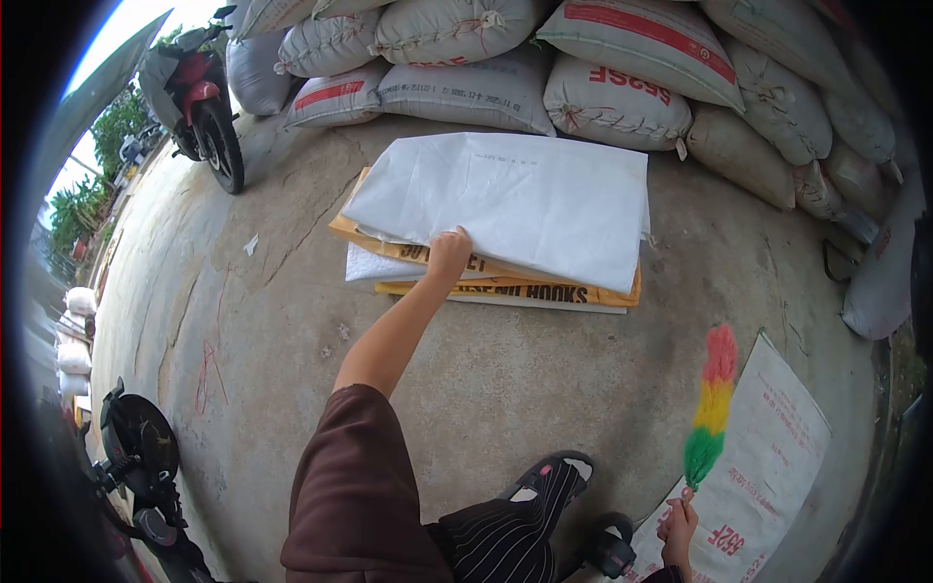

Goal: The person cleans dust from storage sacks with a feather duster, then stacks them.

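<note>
My left hand (450, 255) reaches forward and is closed on the near edge of a folded white woven sack (515, 199), the top one of a low pile on the floor. Beneath it lie yellow-brown sacks (544, 290) with black lettering and another white sack (374, 264). At the lower right my right hand (677, 530) is wrapped round the handle of a feather duster (712, 413), its fluff red, yellow and green. The duster points upward, over or beside a flat printed sack (768, 457) on the floor.
Filled white sacks (622, 102) are stacked along the back and right. A red motorbike (202, 97) stands at the back left, and part of another motorbike (146, 466) is at the lower left. My sandalled foot (559, 476) is on the cracked concrete floor (262, 291).
</note>
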Available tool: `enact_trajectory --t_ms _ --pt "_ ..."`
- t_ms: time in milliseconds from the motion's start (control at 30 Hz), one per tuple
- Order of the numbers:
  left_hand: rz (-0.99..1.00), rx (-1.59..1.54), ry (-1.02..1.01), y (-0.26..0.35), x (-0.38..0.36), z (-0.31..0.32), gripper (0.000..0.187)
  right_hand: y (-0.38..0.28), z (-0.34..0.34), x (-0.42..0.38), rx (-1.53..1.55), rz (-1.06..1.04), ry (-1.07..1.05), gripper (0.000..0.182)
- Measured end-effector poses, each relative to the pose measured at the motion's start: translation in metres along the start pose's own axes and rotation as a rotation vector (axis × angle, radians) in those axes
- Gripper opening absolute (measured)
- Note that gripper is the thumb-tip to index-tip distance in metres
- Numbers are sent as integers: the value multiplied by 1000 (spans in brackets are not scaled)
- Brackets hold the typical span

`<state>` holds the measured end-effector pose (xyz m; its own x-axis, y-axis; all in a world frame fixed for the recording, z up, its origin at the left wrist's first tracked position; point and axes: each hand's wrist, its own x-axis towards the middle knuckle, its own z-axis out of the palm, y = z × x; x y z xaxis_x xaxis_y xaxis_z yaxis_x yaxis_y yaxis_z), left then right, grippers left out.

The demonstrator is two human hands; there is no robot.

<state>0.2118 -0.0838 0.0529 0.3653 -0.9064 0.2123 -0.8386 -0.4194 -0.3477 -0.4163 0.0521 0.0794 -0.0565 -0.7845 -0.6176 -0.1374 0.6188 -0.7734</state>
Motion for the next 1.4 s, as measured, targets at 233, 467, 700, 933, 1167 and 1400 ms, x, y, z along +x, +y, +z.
enact_trajectory --t_ms 233,467,700,933,1167,1400 --pt "400 -467 -64 89 -133 -83 62 82 -54 -12 -373 -369 667 36" --pt "881 -263 -1005 202 -255 -167 40 162 -172 -46 -538 6 1052 26" --pt "1372 -46 -817 219 -257 -141 62 208 -287 -160 -355 619 1596 50" --pt "1432 -130 -819 253 -254 -193 57 300 -281 -184 -490 349 1307 63" --pt "1452 -76 -692 282 -254 -235 52 291 -235 -126 -491 633 1206 44" --pt "1575 17 -665 281 -249 -236 49 305 -238 -127 -710 425 1215 27"
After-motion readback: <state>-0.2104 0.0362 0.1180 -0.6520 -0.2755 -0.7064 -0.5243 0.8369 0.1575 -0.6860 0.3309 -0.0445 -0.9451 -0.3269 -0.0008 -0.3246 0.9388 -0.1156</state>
